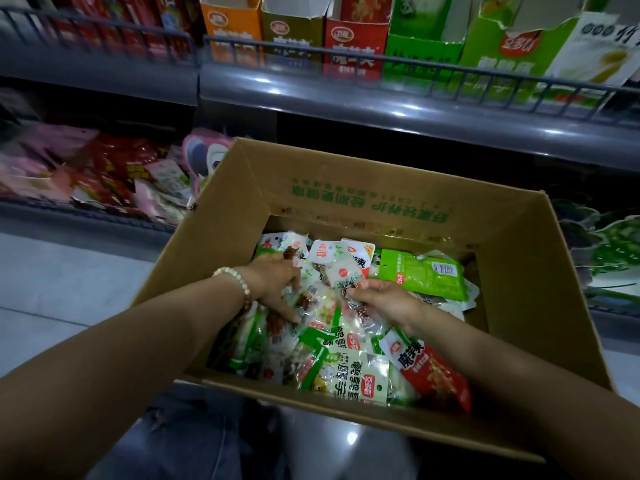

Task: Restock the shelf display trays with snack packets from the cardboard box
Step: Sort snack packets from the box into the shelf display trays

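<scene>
An open cardboard box [346, 188] of plain brown board, green-printed inside, is seen at centre. It is part filled with a loose heap of glossy snack packets [349, 372] in white-green, red and clear film. At 12 o'clock, torn card display trays [353, 39] are lined behind a wire rail [381, 60]. The left hand [277, 285] is sunk into the heap with fingers bent; whether anything is gripped cannot be told. A small pale packet [343, 277] is pinched by the right hand [384, 299]. The print is blurred.
</scene>
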Motion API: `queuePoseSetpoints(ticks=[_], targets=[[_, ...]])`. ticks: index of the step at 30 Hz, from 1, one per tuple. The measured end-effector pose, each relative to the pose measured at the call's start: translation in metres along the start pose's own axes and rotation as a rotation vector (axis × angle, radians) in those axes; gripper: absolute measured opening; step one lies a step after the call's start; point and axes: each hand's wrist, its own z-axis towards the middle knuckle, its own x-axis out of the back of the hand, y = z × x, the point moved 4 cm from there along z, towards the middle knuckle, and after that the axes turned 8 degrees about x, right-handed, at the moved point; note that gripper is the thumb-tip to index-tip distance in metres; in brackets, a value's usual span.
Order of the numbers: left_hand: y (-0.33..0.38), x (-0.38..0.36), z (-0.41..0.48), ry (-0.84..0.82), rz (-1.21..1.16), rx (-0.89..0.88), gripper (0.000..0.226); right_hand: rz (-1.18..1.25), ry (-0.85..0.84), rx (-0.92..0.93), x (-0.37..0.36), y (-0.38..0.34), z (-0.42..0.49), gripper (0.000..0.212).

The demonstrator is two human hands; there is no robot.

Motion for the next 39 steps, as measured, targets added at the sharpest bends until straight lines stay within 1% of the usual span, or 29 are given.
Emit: queuePoseSetpoints(ticks=[2, 4, 6, 8, 9, 10, 12, 14, 16, 18, 20, 22, 24, 25, 26, 28, 29, 30, 31, 33, 34, 36, 38, 39], targets=[[0.002, -0.009, 0.004, 0.033, -0.065, 0.045, 0.050, -0.009, -0.008, -0.035, -0.005, 0.002, -0.001, 0.068], [0.008, -0.017, 0.006, 0.035, -0.046, 0.075, 0.044, -0.001, 0.016, -0.044, -0.004, 0.003, -0.003, 0.063], [0.015, -0.021, 0.008, 0.055, -0.020, 0.067, 0.045, 0.078, 0.010, -0.074, -0.002, 0.004, -0.003, 0.057], [0.020, -0.017, 0.008, 0.108, -0.120, 0.042, 0.037, 0.134, -0.001, -0.098, 0.001, 0.005, -0.004, 0.051], [0.021, -0.013, 0.008, 0.140, -0.226, 0.027, 0.033, 0.162, 0.005, -0.094, 0.003, 0.003, -0.004, 0.052], [0.021, -0.008, 0.009, 0.159, -0.384, 0.017, 0.030, 0.184, 0.013, -0.074, 0.006, -0.001, -0.005, 0.056], [0.023, 0.004, 0.007, 0.170, -0.770, -0.001, 0.030, 0.195, 0.060, -0.034, 0.014, -0.015, -0.009, 0.064], [0.024, 0.020, -0.001, 0.214, -1.032, 0.004, 0.028, 0.238, 0.115, 0.031, 0.025, -0.033, -0.012, 0.059], [0.029, 0.037, -0.011, 0.215, -1.232, -0.001, 0.026, 0.340, 0.115, 0.081, 0.033, -0.049, -0.019, 0.052], [0.036, 0.055, -0.021, 0.226, -1.453, -0.033, 0.041, 0.409, 0.077, 0.130, 0.037, -0.062, -0.029, 0.046], [0.044, 0.070, -0.031, 0.274, -1.603, -0.065, 0.046, 0.452, 0.100, 0.171, 0.039, -0.067, -0.041, 0.053], [0.052, 0.077, -0.040, 0.296, -1.694, -0.073, 0.044, 0.515, 0.212, 0.210, 0.042, -0.071, -0.056, 0.068], [0.063, 0.078, -0.049, 0.322, -1.789, -0.040, 0.050, 0.570, 0.324, 0.234, 0.045, -0.075, -0.070, 0.078], [0.069, 0.077, -0.054, 0.338, -1.830, -0.003, 0.055, 0.598, 0.356, 0.238, 0.046, -0.077, -0.077, 0.074], [0.076, 0.077, -0.060, 0.348, -1.874, 0.022, 0.057, 0.628, 0.383, 0.241, 0.047, -0.078, -0.085, 0.063], [0.095, 0.076, -0.071, 0.317, -1.993, 0.018, 0.058, 0.675, 0.419, 0.241, 0.047, -0.082, -0.101, 0.036], [0.104, 0.074, -0.075, 0.285, -2.055, 0.001, 0.055, 0.693, 0.436, 0.247, 0.046, -0.085, -0.109, 0.026], [0.114, 0.073, -0.079, 0.246, -2.107, -0.023, 0.047, 0.716, 0.459, 0.258, 0.045, -0.088, -0.116, 0.018], [0.124, 0.073, -0.081, 0.213, -2.141, -0.047, 0.033, 0.736, 0.485, 0.272, 0.044, -0.091, -0.123, 0.011], [0.143, 0.074, -0.088, 0.150, -2.180, -0.107, 0.007, 0.808, 0.526, 0.312, 0.046, -0.096, -0.133, 0.006], [0.152, 0.075, -0.091, 0.120, -2.190, -0.149, 0.004, 0.851, 0.529, 0.335, 0.047, -0.099, -0.137, 0.007], [0.169, 0.080, -0.100, 0.076, -2.175, -0.234, 0.009, 0.925, 0.518, 0.378, 0.050, -0.107, -0.145, 0.010], [0.182, 0.085, -0.106, 0.108, -2.079, -0.280, 0.011, 0.946, 0.542, 0.419, 0.054, -0.111, -0.152, 0.004], [0.188, 0.086, -0.109, 0.133, -2.024, -0.299, 0.015, 0.940, 0.570, 0.442, 0.056, -0.113, -0.156, 0.007]])
